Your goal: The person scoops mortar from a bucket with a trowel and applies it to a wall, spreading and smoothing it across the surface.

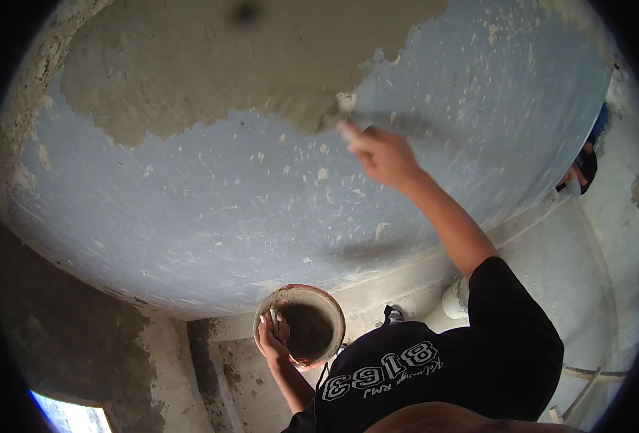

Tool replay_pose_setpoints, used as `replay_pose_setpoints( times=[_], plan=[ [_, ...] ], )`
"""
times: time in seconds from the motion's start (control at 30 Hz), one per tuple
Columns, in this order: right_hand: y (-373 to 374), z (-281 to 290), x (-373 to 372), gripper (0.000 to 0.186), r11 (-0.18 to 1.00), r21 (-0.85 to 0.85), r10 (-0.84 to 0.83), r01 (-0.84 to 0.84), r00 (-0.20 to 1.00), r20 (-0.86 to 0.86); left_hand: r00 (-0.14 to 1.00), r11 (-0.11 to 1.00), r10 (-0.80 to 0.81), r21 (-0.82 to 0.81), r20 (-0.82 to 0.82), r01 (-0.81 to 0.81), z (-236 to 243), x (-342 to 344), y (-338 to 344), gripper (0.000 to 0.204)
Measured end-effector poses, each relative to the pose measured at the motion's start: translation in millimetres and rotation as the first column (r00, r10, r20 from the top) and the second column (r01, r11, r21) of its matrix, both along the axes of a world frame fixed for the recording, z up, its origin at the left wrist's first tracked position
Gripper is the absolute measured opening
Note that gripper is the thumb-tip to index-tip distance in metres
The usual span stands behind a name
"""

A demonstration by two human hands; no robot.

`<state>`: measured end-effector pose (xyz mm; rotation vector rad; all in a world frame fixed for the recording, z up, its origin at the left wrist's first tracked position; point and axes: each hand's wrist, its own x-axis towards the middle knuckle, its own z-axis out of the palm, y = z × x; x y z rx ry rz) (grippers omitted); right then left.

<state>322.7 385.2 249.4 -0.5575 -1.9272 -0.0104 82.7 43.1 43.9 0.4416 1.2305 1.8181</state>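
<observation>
My right hand [390, 156] is raised to the blue-grey wall, closed around the pale handle of a trowel [353, 137]. Motion blurs the tool, and its blade is hard to make out where it meets the lower edge of the grey mortar coat [247, 65]. Lower down, my left hand [272, 337] grips a round bucket [339, 312] by its handle, at the left side of the rim. Dark grey stuff lies inside the bucket, its depth hidden by shadow.
Bare blue-grey wall [226, 195] with pale chips spreads below and right of the coat. A white cylinder [454, 300] stands near my right side. Another person [583, 169] shows partly at the far right. Wooden pieces [583, 393] lie at lower right.
</observation>
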Motion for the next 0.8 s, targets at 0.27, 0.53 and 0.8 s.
replay_pose_setpoints(
  times=[0.27, 0.53, 0.8],
  plan=[
    [2.4, 48.9, -7.0, 0.053, 0.997, 0.02, -0.071, 0.073, 0.996, -0.061, 0.999, 0.999, -0.007, 0.043, -0.037, 0.009, 5.7, -6.8, -4.4, 0.043],
    [-12.5, -26.7, -9.5, 0.054, 0.984, -0.17, 0.004, 0.044, 0.961, 0.275, 0.999, 0.998, 0.023, 0.061, -0.039, -0.02, 5.7, -5.4, -5.3, 0.046],
    [-4.5, -23.5, 22.0, 0.047, 0.988, -0.126, -0.096, 0.087, 0.993, -0.069, 0.999, 0.999, 0.032, -0.021, -0.008, -0.033, 7.0, -2.0, -9.9, 0.046]
  ],
)
